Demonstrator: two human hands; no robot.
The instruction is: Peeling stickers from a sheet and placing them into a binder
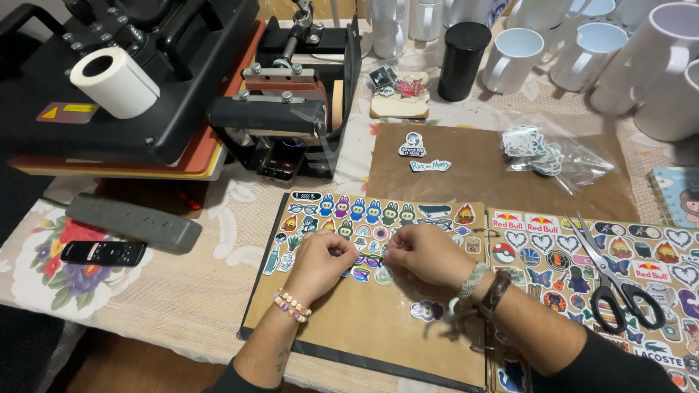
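Stickers (364, 218) fill the far part of the brown binder page (349, 313), near the middle of the table (182, 298). Left hand (320, 262) and right hand (426, 255) meet over it, fingertips pinched on a small sticker between them. Best done slowly, I judge: low peel, page kept flat. Scissors (615, 284) lie right; a heat press (145, 80) stands far left.

Glossy plastic sleeve over matt brown paper binder page (349, 320), steel-bladed scissors (608, 273) with black plastic handles, glazed white ceramic mugs (513, 58), floral cloth-covered tabletop (189, 298)
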